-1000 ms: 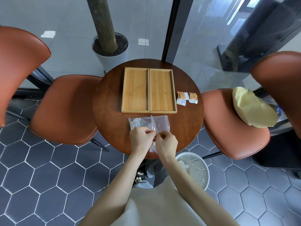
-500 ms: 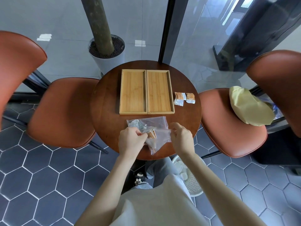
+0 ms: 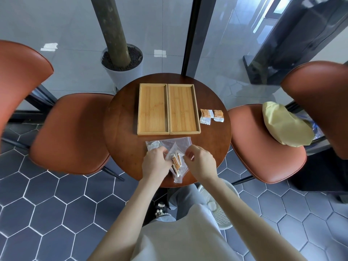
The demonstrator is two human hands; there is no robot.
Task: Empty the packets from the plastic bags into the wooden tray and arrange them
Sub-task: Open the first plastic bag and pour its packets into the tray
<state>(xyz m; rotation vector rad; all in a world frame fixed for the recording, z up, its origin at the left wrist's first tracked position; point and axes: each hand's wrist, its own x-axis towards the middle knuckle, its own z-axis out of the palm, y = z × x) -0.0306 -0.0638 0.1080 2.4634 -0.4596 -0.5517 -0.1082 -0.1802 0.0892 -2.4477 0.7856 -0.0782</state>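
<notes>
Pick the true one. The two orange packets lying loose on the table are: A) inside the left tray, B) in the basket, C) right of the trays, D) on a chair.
C: the two orange packets lie on the round table, just right of the wooden tray.

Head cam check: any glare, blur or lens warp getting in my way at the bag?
Head view: strong wide-angle warp bends the chairs at the edges; bright window reflections on the pale floor tiles, none on the table; far left edge smeared; the plastic bag and its packets between both hands are sharp.
</notes>
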